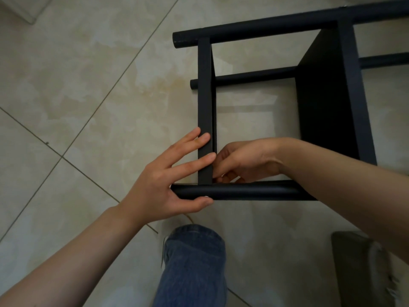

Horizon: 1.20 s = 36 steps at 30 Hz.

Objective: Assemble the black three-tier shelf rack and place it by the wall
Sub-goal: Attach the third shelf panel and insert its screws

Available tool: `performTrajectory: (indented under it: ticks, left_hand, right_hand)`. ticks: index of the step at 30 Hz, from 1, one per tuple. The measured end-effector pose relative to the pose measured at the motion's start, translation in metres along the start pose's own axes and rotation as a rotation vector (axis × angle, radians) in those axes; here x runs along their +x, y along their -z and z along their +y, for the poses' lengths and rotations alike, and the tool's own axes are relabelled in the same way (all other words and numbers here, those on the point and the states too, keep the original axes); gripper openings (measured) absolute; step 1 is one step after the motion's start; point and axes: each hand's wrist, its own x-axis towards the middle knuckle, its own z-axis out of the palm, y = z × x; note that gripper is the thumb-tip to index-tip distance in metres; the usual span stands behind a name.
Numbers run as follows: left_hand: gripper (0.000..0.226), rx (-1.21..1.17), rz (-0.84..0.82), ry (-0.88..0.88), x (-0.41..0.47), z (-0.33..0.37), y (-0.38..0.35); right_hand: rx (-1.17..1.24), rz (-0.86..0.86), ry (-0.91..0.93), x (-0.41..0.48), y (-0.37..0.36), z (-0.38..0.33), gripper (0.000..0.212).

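A person bends over a black shelf rack lying on its side on a pale tiled floor, both bare hands at its nearest corner. The left hand is released rather than clenched: its fingers are spread straight and rest across the narrow edge of a shelf board, while the thumb lies along the near side of a round pole that runs off to the right of that hand. The right hand reaches inside the frame, just right of the left fingertips, with its fingers curled into the corner where board and pole meet. Whether it pinches anything there cannot be told. Beyond both hands a second board stands on edge, and two more poles cross the frame farther away. Below the hands, nearer the person, a leg in blue jeans shows, and under the right forearm lies a grey padded thing.
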Motion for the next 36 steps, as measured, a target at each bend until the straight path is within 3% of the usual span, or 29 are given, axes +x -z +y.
performTrajectory:
  ticks: [4, 18, 23, 28, 36]
  left_hand:
    - [0.065, 0.01, 0.002, -0.004, 0.0, 0.001, 0.0]
    - [0.065, 0.002, 0.006, -0.009, -0.002, -0.001, -0.002]
    - [0.064, -0.007, 0.001, 0.025, -0.003, 0.003, -0.002]
    - [0.064, -0.027, 0.001, 0.083, -0.007, 0.01, -0.003]
    - [0.065, -0.045, 0.012, 0.1, -0.007, 0.014, -0.003]
  right_hand:
    - [-0.059, 0.055, -0.004, 0.003, -0.003, 0.001, 0.011]
    - [-0.019, -0.007, -0.001, 0.003, -0.001, 0.002, 0.019]
    - [-0.054, 0.023, 0.002, 0.004, -0.002, 0.003, 0.035]
    - [-0.036, -0.001, 0.041, 0.0, -0.002, 0.004, 0.022]
    - [-0.066, 0.069, 0.041, 0.004, -0.006, 0.004, 0.025]
